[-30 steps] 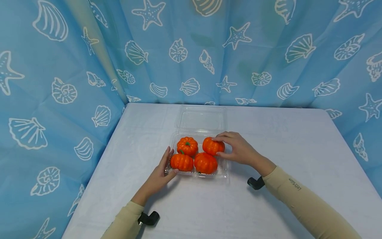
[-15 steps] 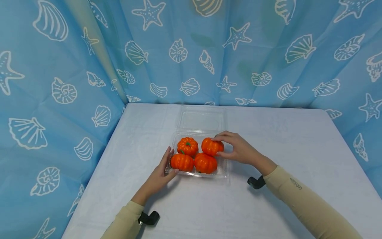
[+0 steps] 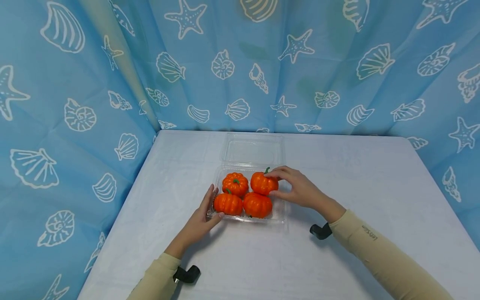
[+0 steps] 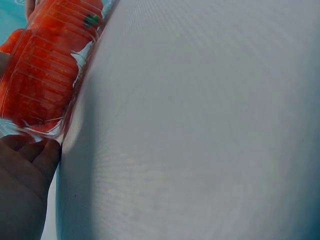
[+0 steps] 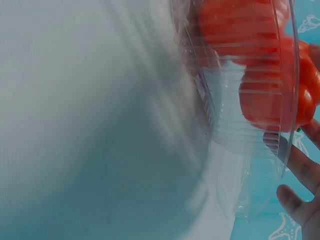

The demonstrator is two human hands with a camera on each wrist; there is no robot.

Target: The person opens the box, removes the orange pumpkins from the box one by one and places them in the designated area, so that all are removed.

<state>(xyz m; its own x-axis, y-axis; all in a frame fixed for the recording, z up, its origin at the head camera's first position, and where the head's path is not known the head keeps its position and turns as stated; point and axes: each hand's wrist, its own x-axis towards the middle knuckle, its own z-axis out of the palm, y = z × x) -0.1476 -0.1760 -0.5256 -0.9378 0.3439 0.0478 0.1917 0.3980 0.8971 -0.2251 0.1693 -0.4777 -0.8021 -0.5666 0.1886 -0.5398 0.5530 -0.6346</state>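
A clear plastic box holds several orange pumpkins, two in the back row and two in front. At its left end my left hand grips the box, fingers along the side and thumb at the front corner. My right hand holds the back right pumpkin between thumb and fingers; its green stem points up and back. The left wrist view shows the left hand's fingertips against the box end. In the right wrist view, the right hand reaches over the box rim beside a pumpkin.
The box's clear lid lies folded back behind it on the white tablecloth. A blue curtain with shell prints hangs behind and to the left of the table. Each wrist carries a black device, the right one near the cloth.
The back right pumpkin has shifted slightly left and turned under my right fingers, so its green stem now shows. The left hand holds the same place on the box.
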